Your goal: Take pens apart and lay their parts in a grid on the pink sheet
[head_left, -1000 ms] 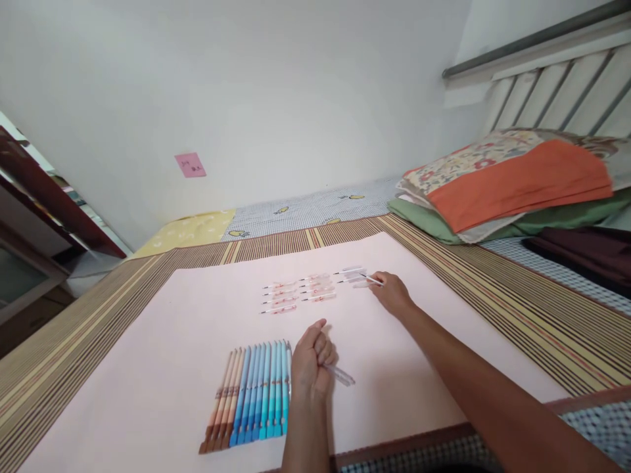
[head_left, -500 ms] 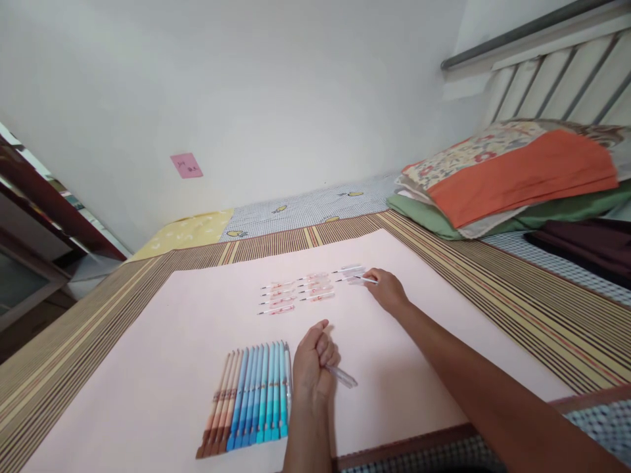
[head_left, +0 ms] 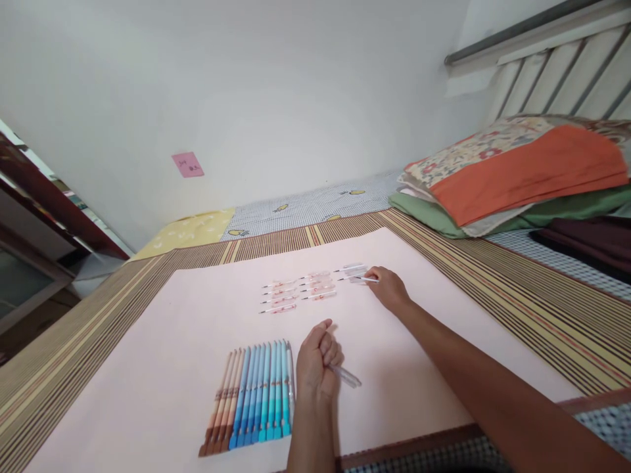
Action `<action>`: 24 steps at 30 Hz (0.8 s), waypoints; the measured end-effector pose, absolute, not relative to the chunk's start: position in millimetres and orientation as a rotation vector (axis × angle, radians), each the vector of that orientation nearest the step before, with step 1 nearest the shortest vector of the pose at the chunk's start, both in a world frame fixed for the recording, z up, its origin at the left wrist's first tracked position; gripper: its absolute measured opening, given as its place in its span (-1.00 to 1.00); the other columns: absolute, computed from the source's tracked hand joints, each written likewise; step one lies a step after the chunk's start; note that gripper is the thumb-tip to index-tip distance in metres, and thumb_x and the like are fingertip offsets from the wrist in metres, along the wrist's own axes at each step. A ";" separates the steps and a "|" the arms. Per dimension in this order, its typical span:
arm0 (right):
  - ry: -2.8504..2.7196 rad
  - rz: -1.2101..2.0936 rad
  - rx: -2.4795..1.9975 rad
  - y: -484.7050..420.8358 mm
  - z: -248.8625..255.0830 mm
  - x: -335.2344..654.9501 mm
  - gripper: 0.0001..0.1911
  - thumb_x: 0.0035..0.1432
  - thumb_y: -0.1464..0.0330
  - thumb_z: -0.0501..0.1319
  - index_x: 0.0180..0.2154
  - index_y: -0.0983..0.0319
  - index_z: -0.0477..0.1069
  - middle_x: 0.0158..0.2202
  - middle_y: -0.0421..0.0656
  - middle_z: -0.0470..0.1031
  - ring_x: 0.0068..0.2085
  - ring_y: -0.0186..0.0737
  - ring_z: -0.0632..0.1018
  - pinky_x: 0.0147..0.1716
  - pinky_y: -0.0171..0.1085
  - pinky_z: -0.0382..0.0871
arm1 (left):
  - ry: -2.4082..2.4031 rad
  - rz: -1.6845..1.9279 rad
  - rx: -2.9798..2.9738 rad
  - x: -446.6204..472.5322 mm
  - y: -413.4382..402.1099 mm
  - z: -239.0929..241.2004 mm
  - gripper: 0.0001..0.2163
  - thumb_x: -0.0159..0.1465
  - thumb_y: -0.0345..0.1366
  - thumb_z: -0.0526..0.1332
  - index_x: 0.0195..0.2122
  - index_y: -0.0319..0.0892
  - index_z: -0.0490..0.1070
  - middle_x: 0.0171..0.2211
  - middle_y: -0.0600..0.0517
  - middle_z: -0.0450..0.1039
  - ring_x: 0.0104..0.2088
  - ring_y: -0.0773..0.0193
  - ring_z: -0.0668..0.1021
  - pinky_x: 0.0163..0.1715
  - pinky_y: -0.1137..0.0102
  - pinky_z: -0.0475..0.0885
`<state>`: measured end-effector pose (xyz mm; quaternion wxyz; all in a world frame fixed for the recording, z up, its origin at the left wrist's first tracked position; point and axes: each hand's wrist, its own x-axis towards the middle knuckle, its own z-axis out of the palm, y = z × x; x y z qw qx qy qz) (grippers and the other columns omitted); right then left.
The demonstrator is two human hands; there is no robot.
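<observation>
Head view: over a pink sheet (head_left: 404, 355), the right hand (head_left: 387, 289) pinches a white refill (head_left: 363, 279) just beside other refills (head_left: 349, 268); the left hand (head_left: 319, 355) curls round clear plastic (head_left: 349, 377). Light, parallel handling should keep them neat.

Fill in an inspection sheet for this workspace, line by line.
Surface: pink sheet over a striped mat.
Job's things: brown pens beside blue and teal pens in one row, near the left hand; farther off, slim white sticks with dark tips in groups.
Clutter: orange and floral cloth on green cloth, dark cloth nearby, all off the sheet.
Hands: left closed around a clear tube; right hand pinching a white stick.
Cables: nothing seen.
Surroundings: pale wall with pink note.
</observation>
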<state>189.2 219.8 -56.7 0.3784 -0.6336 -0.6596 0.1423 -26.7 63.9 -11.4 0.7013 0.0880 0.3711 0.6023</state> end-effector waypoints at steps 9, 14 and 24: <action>-1.660 0.413 -1.604 216.7 -54.3 191.3 -0.85 0.07 0.38 0.26 -0.26 0.17 0.54 -0.32 -0.19 0.58 -0.30 -0.20 0.52 -0.31 -0.28 0.28 | 0.816 1.340 0.212 -27.2 64.5 -14.9 -0.60 -0.10 -0.25 0.55 -0.29 -0.27 0.47 -0.70 0.35 -0.09 -0.71 0.57 -0.01 -0.65 0.51 -0.16; -1.643 0.488 -1.560 206.4 -48.3 196.6 -0.81 0.06 0.30 0.28 -0.23 0.17 0.52 -0.30 -0.19 0.61 -0.31 -0.20 0.53 -0.32 -0.29 0.30 | 0.804 1.334 0.209 -27.8 64.7 -15.4 -0.64 -0.04 -0.25 0.53 -0.29 -0.25 0.47 -0.70 0.34 -0.09 -0.71 0.56 -0.01 -0.66 0.51 -0.14; -1.863 0.439 -1.416 198.3 -48.9 186.5 -0.79 0.23 0.37 0.07 -0.28 0.16 0.49 -0.29 -0.16 0.57 -0.27 -0.17 0.52 -0.25 -0.24 0.31 | 0.814 1.344 0.213 -26.4 65.0 -15.1 -0.63 -0.06 -0.24 0.54 -0.30 -0.25 0.47 -0.70 0.35 -0.12 -0.71 0.56 -0.02 -0.65 0.50 -0.17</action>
